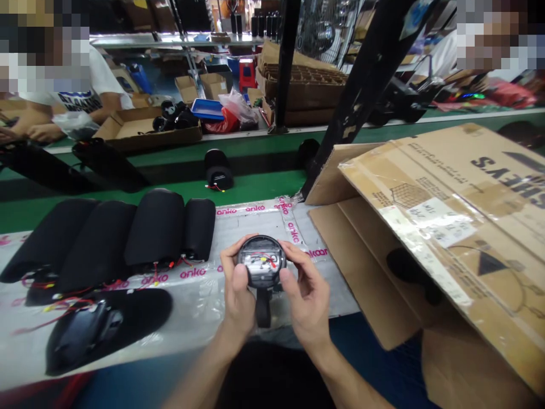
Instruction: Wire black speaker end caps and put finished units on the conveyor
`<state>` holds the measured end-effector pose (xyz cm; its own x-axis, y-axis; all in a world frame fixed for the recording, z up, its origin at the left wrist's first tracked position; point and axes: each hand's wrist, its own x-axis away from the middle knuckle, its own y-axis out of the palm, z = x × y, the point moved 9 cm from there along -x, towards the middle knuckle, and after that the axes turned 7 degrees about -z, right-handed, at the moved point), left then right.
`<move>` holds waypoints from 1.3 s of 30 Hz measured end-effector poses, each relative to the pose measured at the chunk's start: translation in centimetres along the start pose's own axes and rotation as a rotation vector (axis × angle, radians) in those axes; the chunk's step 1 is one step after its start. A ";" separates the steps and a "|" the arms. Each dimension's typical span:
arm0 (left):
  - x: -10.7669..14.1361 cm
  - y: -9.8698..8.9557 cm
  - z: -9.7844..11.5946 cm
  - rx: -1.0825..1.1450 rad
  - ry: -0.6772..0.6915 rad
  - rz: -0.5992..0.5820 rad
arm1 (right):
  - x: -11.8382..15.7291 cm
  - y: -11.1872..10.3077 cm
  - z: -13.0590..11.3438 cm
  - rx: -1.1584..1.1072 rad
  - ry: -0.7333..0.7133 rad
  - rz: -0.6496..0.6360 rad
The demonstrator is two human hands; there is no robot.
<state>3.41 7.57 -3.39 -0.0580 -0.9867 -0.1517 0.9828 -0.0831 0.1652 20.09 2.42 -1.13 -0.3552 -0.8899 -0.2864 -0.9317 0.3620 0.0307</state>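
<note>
Near the table's front edge I hold a round black housing (260,279) with a dark strap (263,309) hanging below it. Its open face shows a light inside with small red and yellow wires. My left hand (237,284) grips its left side, fingers round the rim and thumb on the near face. On the opposite side my right hand (307,287) is closed round it the same way. Left of my hands lie several black fabric-covered cylinders (155,227) with loose wire ends. Closer to me is a black curved piece (106,324) with its wires showing.
A large open cardboard box (426,187) leans on the right, its flaps reaching toward my right hand. A dark slanted post (357,85) rises behind it. One black cylinder (218,168) is on the green belt (255,190). Across it, a person in a white shirt (102,74) works.
</note>
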 end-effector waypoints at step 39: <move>-3.2 1.4 3.9 -0.371 0.082 -0.454 | -4.3 -0.3 1.2 0.215 -0.062 -0.722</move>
<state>4.28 10.04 1.15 -0.4881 -0.8484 -0.2050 0.8592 -0.4256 -0.2840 21.97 6.50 -1.04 0.3491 -0.9114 -0.2180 -0.8933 -0.2534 -0.3713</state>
